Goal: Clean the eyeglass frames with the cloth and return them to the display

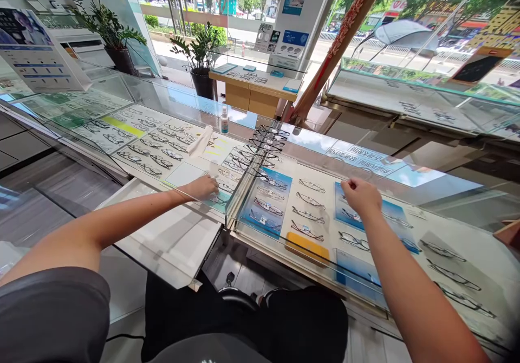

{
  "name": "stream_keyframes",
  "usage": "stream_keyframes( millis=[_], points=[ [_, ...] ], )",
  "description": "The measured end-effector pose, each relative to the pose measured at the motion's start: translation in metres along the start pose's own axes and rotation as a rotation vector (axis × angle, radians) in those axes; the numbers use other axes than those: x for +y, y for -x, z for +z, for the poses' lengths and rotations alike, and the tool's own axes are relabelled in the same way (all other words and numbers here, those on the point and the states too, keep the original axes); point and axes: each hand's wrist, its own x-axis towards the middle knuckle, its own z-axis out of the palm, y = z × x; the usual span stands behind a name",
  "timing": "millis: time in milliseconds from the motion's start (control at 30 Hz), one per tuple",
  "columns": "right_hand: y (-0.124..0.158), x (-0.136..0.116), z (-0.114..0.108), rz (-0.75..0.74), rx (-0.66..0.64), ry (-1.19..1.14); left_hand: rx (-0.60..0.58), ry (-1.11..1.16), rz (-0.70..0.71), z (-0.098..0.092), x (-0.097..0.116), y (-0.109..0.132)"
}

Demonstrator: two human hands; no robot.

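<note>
My left hand [203, 187] is at the near edge of the left glass showcase, beside a pale rectangular sheet [187, 174]. Its fingers are curled; whatever they may grip is hidden. Over the right showcase, my right hand [363, 196] is closed with thumb and fingers together, above a blue display card [345, 216]. I cannot make out anything in it. Eyeglasses [307, 214] lie in rows inside the right case. A stack of dark eyeglass frames [268, 141] stands on the glass where the two cases meet.
A white drawer [162, 238] is pulled out below the left case. A small spray bottle [224, 120] and a whitish cloth [201, 141] are at the back. A yellow case [307, 248] lies near the right case's front. Behind stand potted plants [199, 51] and another display table [252, 84].
</note>
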Motion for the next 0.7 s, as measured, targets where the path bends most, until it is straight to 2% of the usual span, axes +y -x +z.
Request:
stream_keyframes(
  millis=[100, 200, 267, 300, 333, 367, 400, 500, 567, 600, 700],
  points=[
    [0.001, -0.002, -0.001, -0.01, -0.001, -0.004, -0.081, -0.035, -0.134, -0.006, 0.028, 0.022],
    [0.001, -0.002, 0.0, -0.016, 0.013, -0.001, -0.251, -0.026, -0.179, -0.019, 0.071, 0.057],
    [0.0, -0.001, 0.002, -0.025, 0.023, 0.0, -0.384, 0.059, -0.102, -0.042, 0.102, 0.078],
    [-0.001, -0.001, 0.002, -0.03, 0.024, 0.0, -0.491, 0.195, -0.01, -0.059, 0.116, 0.084],
    [-0.001, 0.0, 0.003, -0.034, 0.024, -0.002, -0.546, 0.325, 0.075, -0.078, 0.127, 0.087],
    [-0.001, 0.0, 0.003, -0.037, 0.021, -0.004, -0.528, 0.399, 0.126, -0.1, 0.134, 0.085],
    [-0.001, 0.001, 0.004, -0.04, 0.017, -0.006, -0.446, 0.414, 0.154, -0.121, 0.138, 0.079],
    [0.0, -0.001, 0.002, -0.038, -0.002, -0.014, -0.018, 0.205, 0.137, -0.17, 0.127, 0.041],
    [0.001, -0.002, 0.0, -0.035, -0.009, -0.017, 0.225, -0.002, 0.077, -0.184, 0.107, 0.008],
    [0.001, -0.003, 0.0, -0.035, -0.008, -0.02, 0.293, -0.087, 0.05, -0.187, 0.096, -0.008],
    [0.001, -0.005, -0.001, -0.038, -0.003, -0.026, 0.35, -0.211, 0.034, -0.183, 0.067, -0.05]
  ],
)
